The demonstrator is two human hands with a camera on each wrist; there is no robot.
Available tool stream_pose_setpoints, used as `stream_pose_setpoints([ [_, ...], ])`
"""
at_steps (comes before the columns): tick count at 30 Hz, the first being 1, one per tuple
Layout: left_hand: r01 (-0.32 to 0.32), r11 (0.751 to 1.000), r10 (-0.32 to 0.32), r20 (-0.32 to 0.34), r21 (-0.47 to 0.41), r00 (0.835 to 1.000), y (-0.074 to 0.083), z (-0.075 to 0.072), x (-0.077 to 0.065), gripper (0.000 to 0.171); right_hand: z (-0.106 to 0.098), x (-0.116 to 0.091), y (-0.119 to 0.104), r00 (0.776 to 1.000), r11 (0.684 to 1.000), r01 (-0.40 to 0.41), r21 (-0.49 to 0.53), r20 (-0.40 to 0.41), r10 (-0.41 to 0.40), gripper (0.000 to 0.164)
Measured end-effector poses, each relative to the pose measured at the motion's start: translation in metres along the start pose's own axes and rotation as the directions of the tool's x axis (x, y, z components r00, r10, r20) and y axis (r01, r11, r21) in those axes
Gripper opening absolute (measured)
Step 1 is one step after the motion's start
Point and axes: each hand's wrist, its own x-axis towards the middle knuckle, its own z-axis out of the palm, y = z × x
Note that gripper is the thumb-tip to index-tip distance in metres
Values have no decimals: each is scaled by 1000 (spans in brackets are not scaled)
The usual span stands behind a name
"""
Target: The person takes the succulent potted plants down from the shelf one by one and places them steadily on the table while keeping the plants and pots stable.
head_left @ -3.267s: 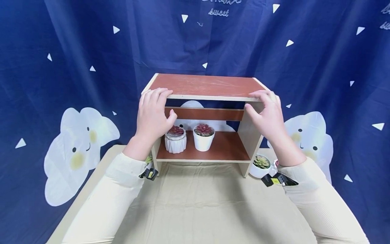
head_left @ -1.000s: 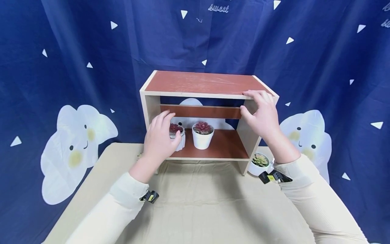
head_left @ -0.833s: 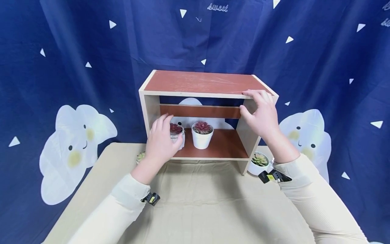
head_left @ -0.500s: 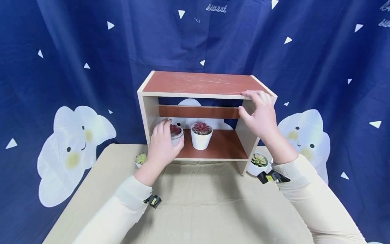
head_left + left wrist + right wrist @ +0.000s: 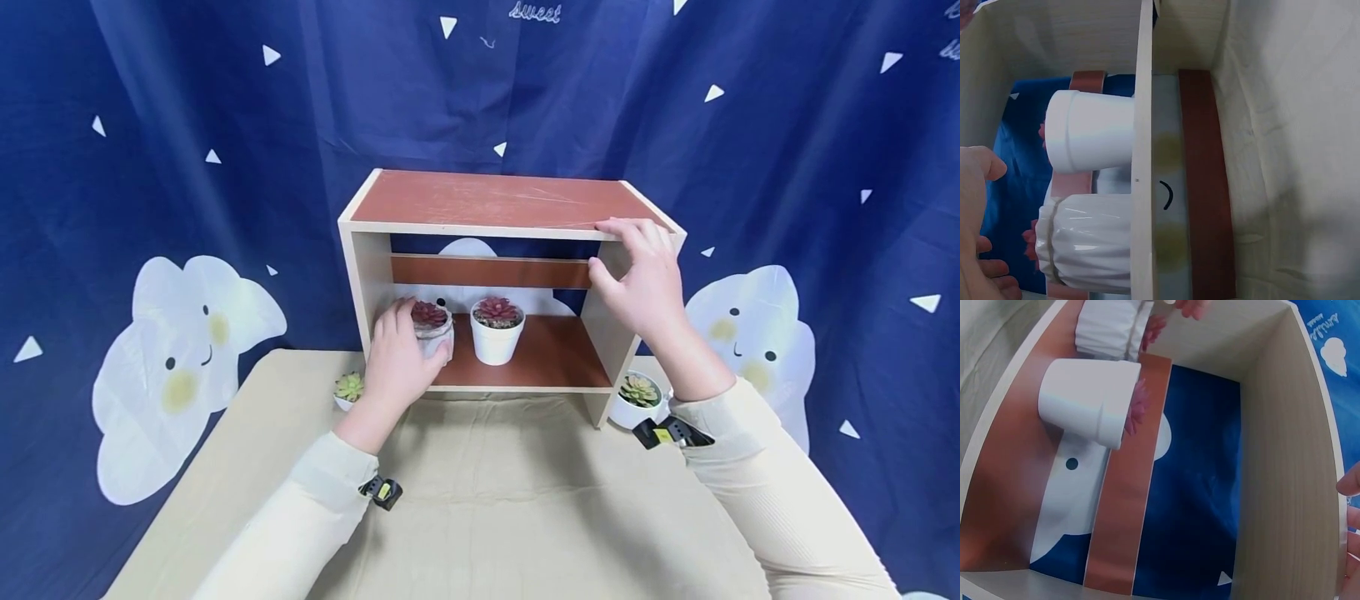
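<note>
A small wooden shelf unit [image 5: 486,200] with a brown-red top stands before me. On its lower board sit a ribbed white pot [image 5: 1088,244] and a smooth white pot [image 5: 497,340], both with red succulents. My left hand [image 5: 399,354] is at the ribbed pot's front left, overlapping it in the head view; in the left wrist view its fingers and thumb are spread, apart from the pot wall. The right wrist view has its fingertips just above the red succulent [image 5: 1154,331]. My right hand [image 5: 643,279] holds the top's front right edge, fingers over it, thumb in front.
A potted green succulent [image 5: 348,387] stands outside the shelf at left, partly behind my forearm. Another green succulent in a white pot [image 5: 636,402] is outside at right, close to my right wrist. Beige cloth [image 5: 480,500] covers the table; a blue curtain [image 5: 300,125] hangs behind.
My left hand has let go of the shelf's top left edge and come down to the ribbed pot. My right hand keeps its place on the shelf. Both pots stand where they were.
</note>
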Motion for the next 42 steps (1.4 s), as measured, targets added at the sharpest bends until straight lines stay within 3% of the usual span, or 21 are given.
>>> stream_pose_setpoints([
  [5,48,999,-48,36,-6,998,-4,4,-1,84,0,0,1,1000,1000,7,1,5,-7,42],
  [13,83,995,-82,33,-50,996,-7,10,-2,88,-1,0,1,1000,1000,2,4,10,-2,43],
  [26,209,975,-199,124,-78,972,-12,16,-1,98,-1,1,-1,1000,1000,11,8,4,-11,42],
  [42,374,902,-335,194,-217,922,-28,40,4,110,0,1,2,1000,1000,3,-1,15,-3,43],
])
